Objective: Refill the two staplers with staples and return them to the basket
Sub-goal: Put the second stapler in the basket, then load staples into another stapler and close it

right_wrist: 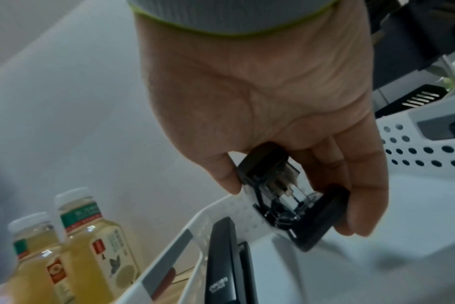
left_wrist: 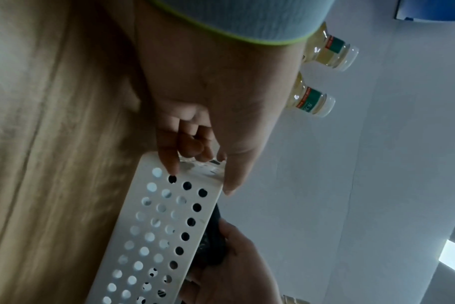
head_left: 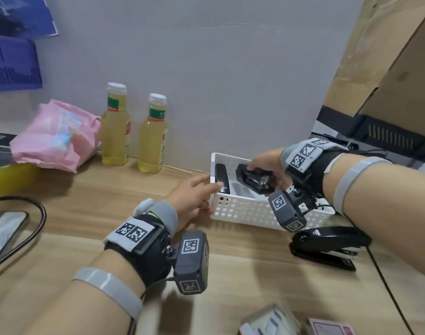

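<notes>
A white perforated basket (head_left: pixel 245 211) stands on the wooden desk near the wall. My left hand (head_left: pixel 206 194) grips its near-left corner, thumb on the rim and fingers on the outer wall (left_wrist: pixel 148 236). Just above the basket, my right hand (head_left: pixel 262 170) holds a small black stapler (head_left: pixel 252 181), pinched between thumb and fingers (right_wrist: pixel 351 205), its metal parts showing (right_wrist: pixel 294 207). A second black stapler (head_left: pixel 222 177) lies inside the basket along its left wall (right_wrist: pixel 226 267). A larger black stapler (head_left: pixel 327 245) lies on the desk in front of the basket's right end.
Two bottles of yellow drink (head_left: pixel 114 126) (head_left: pixel 153 134) stand against the wall left of the basket, beside a pink bag (head_left: pixel 54 139). A black cable (head_left: pixel 32 228) loops at the left. Small staple boxes (head_left: pixel 269 320) (head_left: pixel 330 327) lie at the near edge. A cardboard box (head_left: pixel 388 56) rises at right.
</notes>
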